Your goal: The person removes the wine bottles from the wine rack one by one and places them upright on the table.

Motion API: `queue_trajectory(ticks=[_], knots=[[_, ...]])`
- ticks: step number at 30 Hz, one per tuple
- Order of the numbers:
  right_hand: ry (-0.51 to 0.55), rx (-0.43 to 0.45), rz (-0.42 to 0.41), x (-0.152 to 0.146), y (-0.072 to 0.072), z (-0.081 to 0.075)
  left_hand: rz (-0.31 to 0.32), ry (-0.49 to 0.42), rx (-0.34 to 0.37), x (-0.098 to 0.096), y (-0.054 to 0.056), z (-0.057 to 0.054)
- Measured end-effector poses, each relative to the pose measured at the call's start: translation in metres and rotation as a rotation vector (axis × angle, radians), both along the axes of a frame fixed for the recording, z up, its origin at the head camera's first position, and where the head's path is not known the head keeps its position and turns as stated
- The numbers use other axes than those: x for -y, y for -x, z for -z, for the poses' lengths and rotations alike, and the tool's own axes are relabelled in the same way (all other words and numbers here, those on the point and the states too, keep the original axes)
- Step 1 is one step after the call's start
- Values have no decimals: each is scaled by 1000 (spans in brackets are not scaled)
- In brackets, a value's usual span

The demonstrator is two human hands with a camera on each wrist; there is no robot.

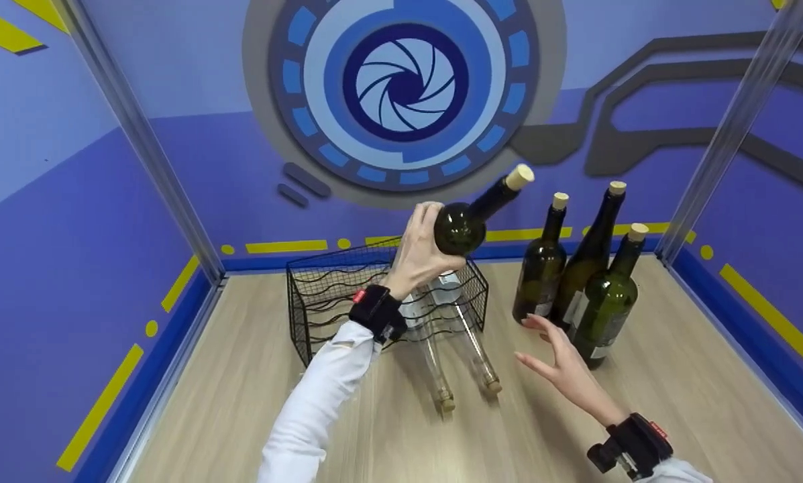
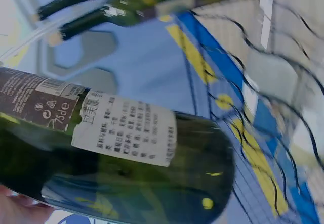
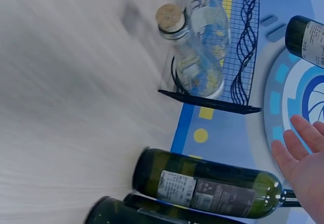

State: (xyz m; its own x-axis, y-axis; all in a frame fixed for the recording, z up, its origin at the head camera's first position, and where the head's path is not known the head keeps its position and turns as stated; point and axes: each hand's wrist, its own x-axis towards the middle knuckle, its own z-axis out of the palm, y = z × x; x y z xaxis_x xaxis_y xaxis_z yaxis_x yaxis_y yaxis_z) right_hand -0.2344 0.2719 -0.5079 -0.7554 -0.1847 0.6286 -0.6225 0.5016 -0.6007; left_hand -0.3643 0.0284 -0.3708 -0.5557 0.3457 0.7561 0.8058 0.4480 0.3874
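My left hand [image 1: 420, 251] grips a dark green wine bottle [image 1: 460, 228] round its body, holding it tilted above a black wire rack [image 1: 307, 302], its corked neck up to the right. In the left wrist view the held bottle [image 2: 152, 173] shows a white printed label. Two clear glass bottles [image 1: 471, 342] with corks lie in the rack, necks toward me. My right hand [image 1: 562, 365] is in the air with fingers apart, holding nothing, near a green bottle [image 1: 606, 302] that stands on the table.
Beside that green bottle stand two more dark corked bottles [image 1: 541, 268], [image 1: 585, 258], right of the rack. The wooden tabletop [image 1: 240, 402] is bounded by blue-purple panels [image 1: 193, 174] at the back and sides, with metal posts [image 1: 139, 134] at the corners.
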Motion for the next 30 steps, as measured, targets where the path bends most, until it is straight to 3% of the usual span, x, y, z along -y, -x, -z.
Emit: queue_trajectory(ticks=[6, 13, 17, 19, 26, 28, 30], knots=[[52, 41, -21, 12, -14, -27, 48, -117, 111, -1, -20, 0], [100, 114, -25, 15, -16, -33, 175, -274, 276, -4, -46, 2], [131, 150, -36, 16, -15, -36, 221, -323, 357, -5, -54, 15], [148, 167, -41, 16, -15, -37, 242, -346, 391, -7, -54, 28], [197, 206, -73, 16, -17, -40, 281, -436, 533, -13, -70, 60], [202, 206, -87, 16, -16, -42, 302, -480, 558, -14, -75, 65], [206, 204, -96, 16, -16, -44, 321, -527, 572, -16, -84, 63]])
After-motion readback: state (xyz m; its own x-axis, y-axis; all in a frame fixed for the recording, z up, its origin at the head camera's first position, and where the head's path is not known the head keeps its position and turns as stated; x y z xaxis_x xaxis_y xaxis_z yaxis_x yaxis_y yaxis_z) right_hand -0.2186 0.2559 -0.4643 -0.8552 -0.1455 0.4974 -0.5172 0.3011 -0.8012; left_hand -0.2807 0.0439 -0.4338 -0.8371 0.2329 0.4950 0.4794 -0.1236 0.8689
